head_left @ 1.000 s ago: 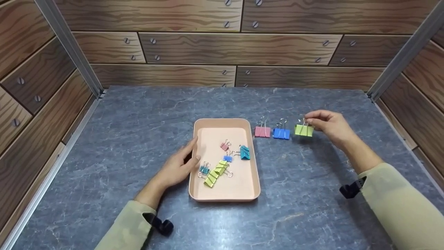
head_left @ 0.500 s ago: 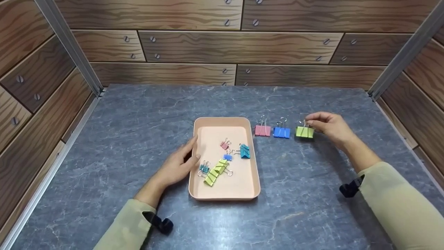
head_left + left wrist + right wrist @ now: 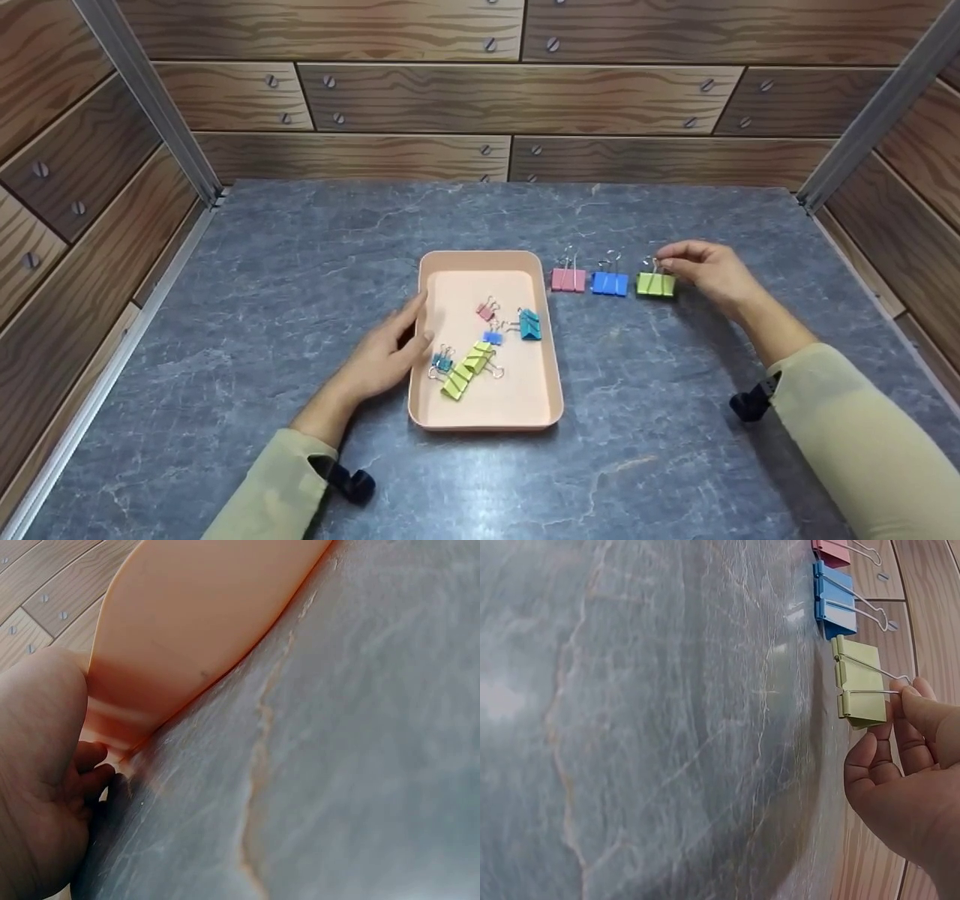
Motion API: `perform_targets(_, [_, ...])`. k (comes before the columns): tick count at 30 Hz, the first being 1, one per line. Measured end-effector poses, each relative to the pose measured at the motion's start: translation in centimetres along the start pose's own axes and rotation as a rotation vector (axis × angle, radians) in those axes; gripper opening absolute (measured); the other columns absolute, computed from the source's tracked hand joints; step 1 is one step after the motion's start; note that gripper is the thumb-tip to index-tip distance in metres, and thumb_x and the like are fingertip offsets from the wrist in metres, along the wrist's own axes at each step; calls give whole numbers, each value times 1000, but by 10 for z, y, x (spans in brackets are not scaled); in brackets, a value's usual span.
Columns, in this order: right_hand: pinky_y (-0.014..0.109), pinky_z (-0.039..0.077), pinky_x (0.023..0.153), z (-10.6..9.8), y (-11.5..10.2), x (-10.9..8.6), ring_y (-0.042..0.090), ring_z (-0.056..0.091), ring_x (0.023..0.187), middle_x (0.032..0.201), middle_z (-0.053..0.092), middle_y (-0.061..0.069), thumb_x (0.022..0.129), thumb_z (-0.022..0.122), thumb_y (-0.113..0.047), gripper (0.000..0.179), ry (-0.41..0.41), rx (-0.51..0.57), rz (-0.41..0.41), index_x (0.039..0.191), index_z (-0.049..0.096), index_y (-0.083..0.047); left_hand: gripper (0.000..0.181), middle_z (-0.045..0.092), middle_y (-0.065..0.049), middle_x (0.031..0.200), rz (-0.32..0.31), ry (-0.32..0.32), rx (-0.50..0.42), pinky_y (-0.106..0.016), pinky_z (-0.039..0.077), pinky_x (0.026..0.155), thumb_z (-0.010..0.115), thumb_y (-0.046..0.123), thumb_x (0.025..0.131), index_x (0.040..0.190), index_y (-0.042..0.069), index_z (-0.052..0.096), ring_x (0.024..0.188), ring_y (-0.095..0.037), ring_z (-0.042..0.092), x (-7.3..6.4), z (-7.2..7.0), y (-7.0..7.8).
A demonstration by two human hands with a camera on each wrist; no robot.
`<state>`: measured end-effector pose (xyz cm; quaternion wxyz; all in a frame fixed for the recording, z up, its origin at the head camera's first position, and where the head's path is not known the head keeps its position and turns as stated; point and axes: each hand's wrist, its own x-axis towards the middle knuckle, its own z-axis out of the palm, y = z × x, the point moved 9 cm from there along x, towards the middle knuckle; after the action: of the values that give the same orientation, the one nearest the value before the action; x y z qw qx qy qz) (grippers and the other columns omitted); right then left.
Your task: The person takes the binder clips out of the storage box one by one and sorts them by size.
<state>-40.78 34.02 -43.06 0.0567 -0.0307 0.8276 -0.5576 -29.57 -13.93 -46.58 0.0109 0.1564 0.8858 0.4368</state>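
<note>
Between thumb and fingers, my right hand (image 3: 712,276) pinches a wire handle of a large yellow-green binder clip (image 3: 655,285), its spine low at the table. To its left stand a large blue binder clip (image 3: 610,284) and a large pink one, handles up. In the right wrist view the yellow-green clip (image 3: 860,682) lines up with the blue clip (image 3: 835,600). My left hand (image 3: 384,356) rests with extended fingers along the left wall of a peach tray (image 3: 487,415); the left wrist view shows the tray wall (image 3: 187,615) beside the palm.
Inside the tray lie a small pink clip (image 3: 486,310), a small blue clip (image 3: 493,338), a small teal clip (image 3: 442,362), a larger teal clip (image 3: 529,325) and yellow-green clips (image 3: 457,383). Wood-patterned walls (image 3: 517,97) enclose the table at the back and sides.
The yellow-green clip has come down to the table and shifted slightly left toward the blue clip, still pinched by my right hand. My left hand stays at the tray.
</note>
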Motion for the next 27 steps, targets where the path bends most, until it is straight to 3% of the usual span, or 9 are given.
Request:
perform_targets(8, [18,55,75,0,3,2,0,66,87,95,75,-14,106,65,-7,22,2,3,7,124,71,5,68,40,-14,167,44,8,-26,-52,30,125,59,32,108,168,17,33,152,-37,37,1,0,3])
perform_targets(16, [21,60,79,4,6,3,3,71,90,97,76,-11,106,64,-4,20,-20,74,18,122,72,5,68,40,-13,167,38,10,-15,-53,27,126,60,33,108,168,19,33,153,-41,35,0,0,0])
perform_targets(27, [24,61,78,5,9,4,7,73,88,99,78,-8,107,63,-4,25,-37,93,20,127,67,10,68,40,-15,166,44,11,-13,-53,25,127,59,33,108,169,20,32,152,-40,36,2,1,0])
